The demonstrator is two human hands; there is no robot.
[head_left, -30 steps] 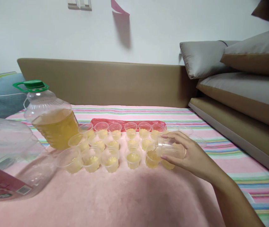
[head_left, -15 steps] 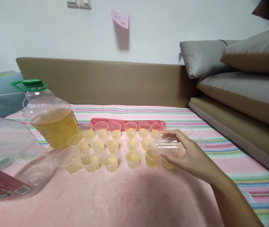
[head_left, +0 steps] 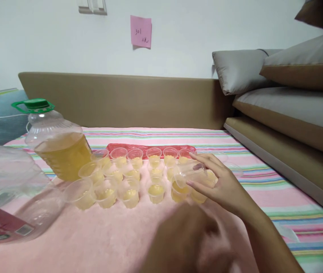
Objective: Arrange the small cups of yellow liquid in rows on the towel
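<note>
My right hand (head_left: 221,180) grips a clear plastic cup (head_left: 188,172) between thumb and fingers. The cup lies tilted on its side, mouth to the left, above a cup of yellow liquid (head_left: 179,192) in the front row. Low in the middle, my left hand (head_left: 182,235) is smeared by motion, so its fingers do not show clearly. Several small clear cups with yellow contents stand in rows on the pink cloth (head_left: 99,239); one front-row cup (head_left: 156,190) is just left of the held one.
At the left stands a large jug (head_left: 65,155) of amber liquid with a green cap. Nearer is a big clear bottle (head_left: 13,189) with a red label. A red plastic bag (head_left: 150,147) lies behind the cups. Stacked cushions (head_left: 298,110) line the right side.
My left hand has come into view from below, toward the cups. My right hand still holds the clear cup, now a little lower in the view. The view has shifted slightly.
</note>
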